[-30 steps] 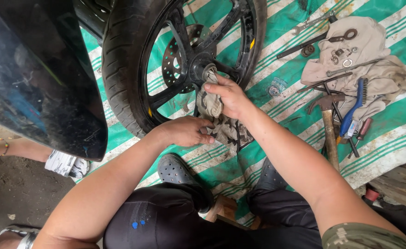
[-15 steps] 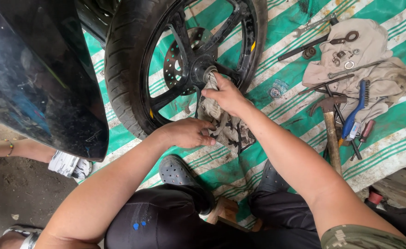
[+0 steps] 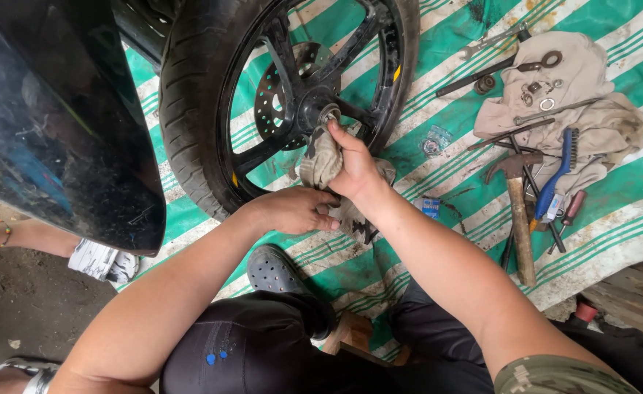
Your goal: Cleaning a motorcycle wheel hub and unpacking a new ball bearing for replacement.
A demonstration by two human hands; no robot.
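Seen from the head camera, the right hand point(image 3: 354, 171) grips a grimy rag point(image 3: 320, 159) and presses it to the hub point(image 3: 326, 114) of a black motorcycle wheel point(image 3: 285, 95), while the left hand point(image 3: 296, 210) closes on the rag's lower folds. The hub looks partly wiped; spokes and brake disc point(image 3: 281, 95) remain dirty. A green-and-white striped tarp point(image 3: 423, 44) covers the ground, with a hammer point(image 3: 517, 211), wrenches and small parts on a beige cloth point(image 3: 591, 109) nearby.
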